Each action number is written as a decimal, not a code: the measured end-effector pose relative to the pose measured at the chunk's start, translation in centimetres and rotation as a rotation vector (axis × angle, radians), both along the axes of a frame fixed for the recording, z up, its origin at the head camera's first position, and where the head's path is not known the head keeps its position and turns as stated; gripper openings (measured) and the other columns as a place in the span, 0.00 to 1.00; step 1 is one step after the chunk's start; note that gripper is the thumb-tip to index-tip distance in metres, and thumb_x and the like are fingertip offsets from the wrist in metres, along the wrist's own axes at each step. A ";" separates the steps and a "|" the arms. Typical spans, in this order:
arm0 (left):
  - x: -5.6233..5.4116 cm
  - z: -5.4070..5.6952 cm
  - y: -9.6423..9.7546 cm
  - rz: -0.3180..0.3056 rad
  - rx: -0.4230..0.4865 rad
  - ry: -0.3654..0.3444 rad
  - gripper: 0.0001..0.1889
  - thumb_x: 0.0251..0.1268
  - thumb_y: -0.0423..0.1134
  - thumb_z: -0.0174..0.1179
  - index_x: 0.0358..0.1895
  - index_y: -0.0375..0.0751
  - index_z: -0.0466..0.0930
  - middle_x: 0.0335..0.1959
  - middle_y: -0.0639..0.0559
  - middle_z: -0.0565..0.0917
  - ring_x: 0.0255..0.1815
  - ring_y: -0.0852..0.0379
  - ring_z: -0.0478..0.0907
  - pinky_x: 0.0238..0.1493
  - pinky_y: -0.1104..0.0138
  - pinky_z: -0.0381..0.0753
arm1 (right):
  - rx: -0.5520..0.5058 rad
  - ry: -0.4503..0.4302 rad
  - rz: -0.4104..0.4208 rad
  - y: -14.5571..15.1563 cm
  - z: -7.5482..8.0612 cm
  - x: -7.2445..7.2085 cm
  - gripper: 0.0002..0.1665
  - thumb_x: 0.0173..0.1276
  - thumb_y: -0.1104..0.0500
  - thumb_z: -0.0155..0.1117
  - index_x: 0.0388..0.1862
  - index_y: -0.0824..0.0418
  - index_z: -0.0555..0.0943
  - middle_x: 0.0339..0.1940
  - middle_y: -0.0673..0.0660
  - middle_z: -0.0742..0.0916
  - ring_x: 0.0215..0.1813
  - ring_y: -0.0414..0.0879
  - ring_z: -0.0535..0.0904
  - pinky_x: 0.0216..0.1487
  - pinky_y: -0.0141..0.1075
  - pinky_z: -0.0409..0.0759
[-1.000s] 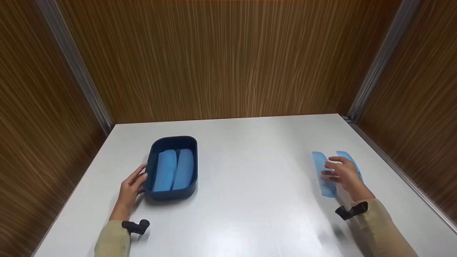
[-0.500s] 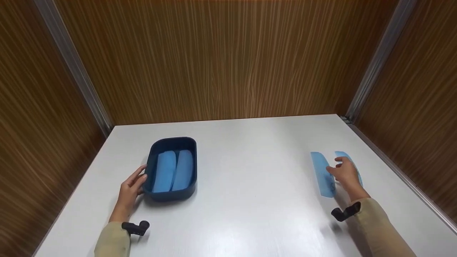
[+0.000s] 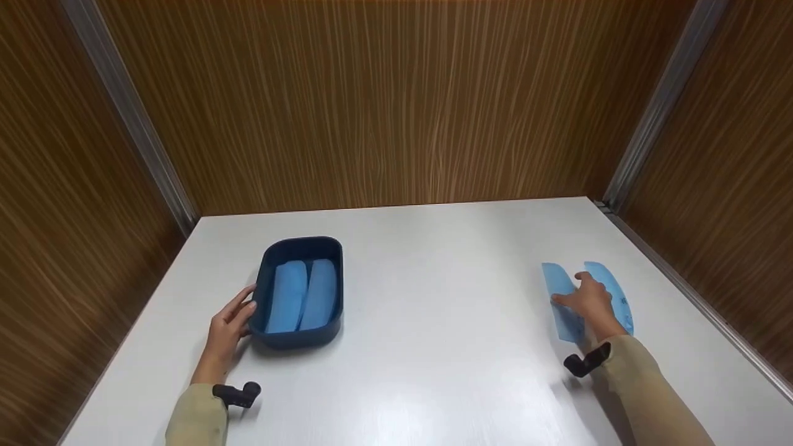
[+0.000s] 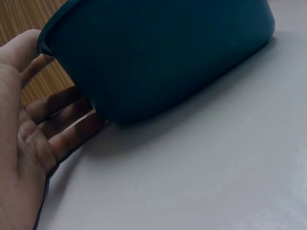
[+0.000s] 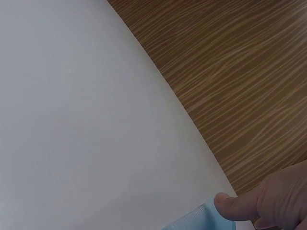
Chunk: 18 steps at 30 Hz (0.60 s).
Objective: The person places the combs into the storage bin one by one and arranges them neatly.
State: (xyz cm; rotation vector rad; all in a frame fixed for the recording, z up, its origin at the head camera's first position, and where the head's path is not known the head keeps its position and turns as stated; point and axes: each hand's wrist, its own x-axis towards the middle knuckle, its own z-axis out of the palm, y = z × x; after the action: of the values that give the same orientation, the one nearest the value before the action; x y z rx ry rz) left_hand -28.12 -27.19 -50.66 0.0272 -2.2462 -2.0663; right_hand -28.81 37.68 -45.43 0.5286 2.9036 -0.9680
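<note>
On the left of the white table stands a dark blue rounded bin (image 3: pixel 297 339). Two light blue flat pieces, a left one (image 3: pixel 287 297) and a right one (image 3: pixel 319 294), lie side by side inside it. My left hand (image 3: pixel 224 331) rests its fairly straight fingers against the bin's outer side, seen closer in the left wrist view. At the right, my right hand (image 3: pixel 591 305) spans another light blue curved piece (image 3: pixel 556 282), thumb and forefinger spread apart. In the right wrist view the thumb touches light blue material (image 5: pixel 194 220). A similar piece (image 3: pixel 619 303) with dark marks lies just right of this hand.
Wood-patterned panels (image 3: pixel 396 105) enclose the white table (image 3: pixel 433 310) at the back and both sides. A metal rail (image 3: pixel 700 310) runs along the right edge. Each wrist carries a black camera mount.
My right hand has shifted left from between the two loose pieces onto the left one, uncovering more of the right piece. Left hand and bin have stayed put.
</note>
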 end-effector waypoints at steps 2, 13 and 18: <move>0.1 0.1 0.0 0.000 -0.011 -0.001 0.27 0.69 0.48 0.53 0.69 0.51 0.63 0.63 0.43 0.69 0.56 0.53 0.71 0.42 0.70 0.75 | 0.003 -0.018 -0.008 -0.2 -0.1 -0.3 0.53 0.56 0.51 0.70 0.68 0.75 0.51 0.60 0.81 0.61 0.60 0.74 0.57 0.52 0.66 0.62; 0.0 -0.1 0.1 -0.012 -0.037 0.002 0.29 0.67 0.54 0.53 0.69 0.53 0.63 0.63 0.45 0.70 0.58 0.52 0.70 0.43 0.69 0.75 | 0.008 -0.093 -0.011 -0.5 0.3 -0.3 0.55 0.54 0.54 0.71 0.69 0.75 0.50 0.62 0.81 0.58 0.59 0.75 0.56 0.54 0.67 0.59; -0.1 0.1 0.1 -0.022 -0.038 0.004 0.29 0.66 0.54 0.53 0.69 0.53 0.63 0.63 0.45 0.69 0.58 0.51 0.70 0.43 0.70 0.75 | -0.102 -0.113 -0.023 -0.2 0.4 0.0 0.58 0.54 0.52 0.72 0.70 0.74 0.48 0.66 0.78 0.56 0.61 0.73 0.56 0.55 0.68 0.57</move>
State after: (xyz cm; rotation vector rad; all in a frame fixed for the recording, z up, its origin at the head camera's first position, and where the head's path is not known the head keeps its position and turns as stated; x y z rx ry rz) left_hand -28.20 -27.14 -50.60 -0.0035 -2.2936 -2.0313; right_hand -28.84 37.46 -45.07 0.5908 2.7381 -1.0464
